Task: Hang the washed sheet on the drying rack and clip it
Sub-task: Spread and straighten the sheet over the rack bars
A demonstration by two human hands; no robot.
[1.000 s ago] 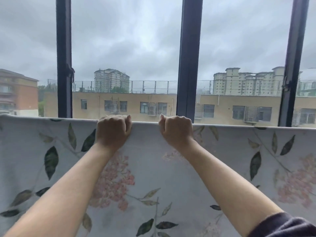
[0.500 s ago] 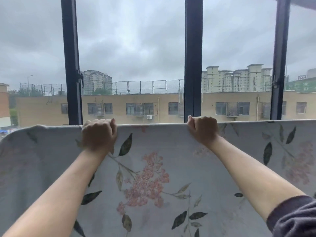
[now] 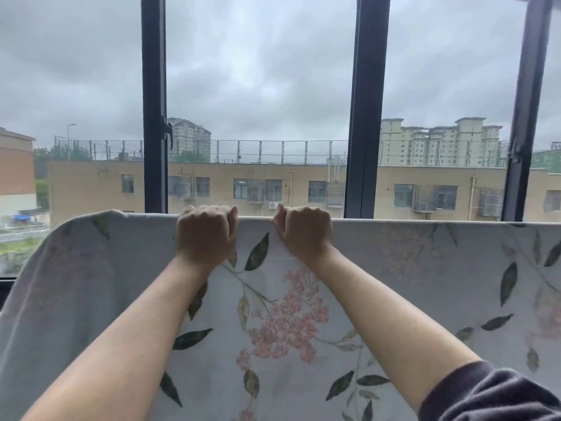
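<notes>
A pale grey sheet (image 3: 409, 284) printed with pink flowers and dark leaves hangs straight across the view, its top edge level. My left hand (image 3: 206, 235) grips that top edge with curled fingers. My right hand (image 3: 305, 230) grips the same edge a short way to the right, thumb up. The sheet's left end (image 3: 76, 238) rounds over and drops away. The rack under the sheet is hidden, and no clips are in sight.
Close behind the sheet stand dark window frame posts (image 3: 365, 104), one with a handle (image 3: 167, 132). Beyond the glass are tan buildings and a grey sky. A dark sleeve (image 3: 491, 393) covers my right upper arm.
My view has swung left and the sheet's left end has come into sight. Both hands keep their grip on the top edge and now sit closer together.
</notes>
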